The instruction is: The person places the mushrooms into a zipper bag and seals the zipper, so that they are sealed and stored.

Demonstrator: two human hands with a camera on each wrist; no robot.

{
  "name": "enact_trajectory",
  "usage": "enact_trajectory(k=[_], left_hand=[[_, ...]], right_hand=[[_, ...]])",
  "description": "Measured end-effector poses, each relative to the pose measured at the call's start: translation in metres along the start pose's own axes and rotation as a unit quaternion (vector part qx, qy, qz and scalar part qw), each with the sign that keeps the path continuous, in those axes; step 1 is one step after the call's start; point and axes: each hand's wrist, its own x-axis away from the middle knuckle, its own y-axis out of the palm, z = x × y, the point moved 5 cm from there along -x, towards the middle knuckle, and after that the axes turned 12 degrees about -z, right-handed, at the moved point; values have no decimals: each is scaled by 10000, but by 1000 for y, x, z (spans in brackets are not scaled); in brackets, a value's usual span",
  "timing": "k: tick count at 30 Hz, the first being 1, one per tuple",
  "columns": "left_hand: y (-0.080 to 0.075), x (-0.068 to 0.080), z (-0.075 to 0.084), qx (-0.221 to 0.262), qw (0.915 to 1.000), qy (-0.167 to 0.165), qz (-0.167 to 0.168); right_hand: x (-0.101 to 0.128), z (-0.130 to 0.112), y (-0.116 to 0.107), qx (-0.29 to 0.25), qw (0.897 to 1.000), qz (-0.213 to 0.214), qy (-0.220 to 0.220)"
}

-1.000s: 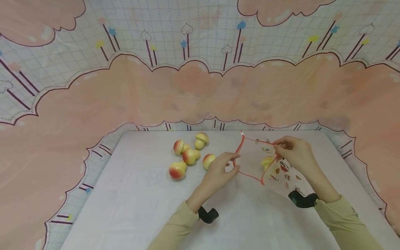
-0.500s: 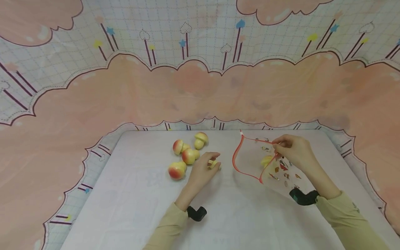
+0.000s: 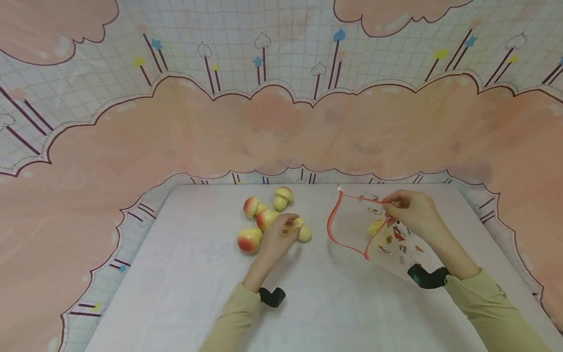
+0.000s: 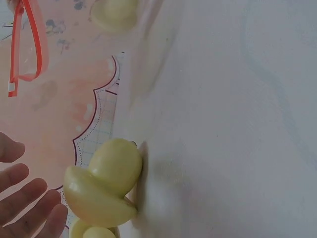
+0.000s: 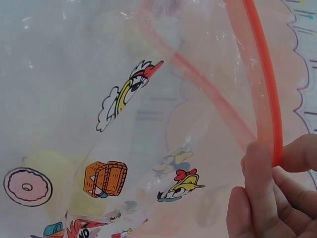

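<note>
My left hand point(image 3: 273, 240) reaches over a yellow toy mushroom point(image 3: 304, 233) on the table. In the left wrist view its fingers point(image 4: 29, 198) are spread and loosely bent, apart from that mushroom. My right hand point(image 3: 415, 212) pinches the edge of a clear zip bag point(image 3: 402, 247) between thumb and fingers. The bag has a red zip rim and printed cartoon figures, and its mouth gapes toward the left. A yellow toy mushroom point(image 3: 375, 228) shows through the bag's film; the print partly covers it.
Several more red-and-yellow toy mushrooms lie left of my left hand, among them a front one point(image 3: 249, 240) and a rear one point(image 3: 283, 198). They rest on a white table point(image 3: 184, 293). A patterned cloth point(image 3: 281, 132) rises behind the table's back edge.
My left hand has let go of the bag's red rim and moved left to the mushrooms. The rim's left side has bowed outward. My right hand has stayed at the bag.
</note>
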Motion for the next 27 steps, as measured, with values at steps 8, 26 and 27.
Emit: enact_trajectory(k=[8,26,27], left_hand=[[0,-5,-6,-306,9995,2,-22],[5,-17,-19,-412,9984,-274,-277],[6,-17,-20,-400,9982,-302,-317]], right_hand=[[-1,0,3,-30,9999,-136,-28],[-1,3,7,-94,9996,-261,-108],[-1,3,7,-108,9995,-267,-97]])
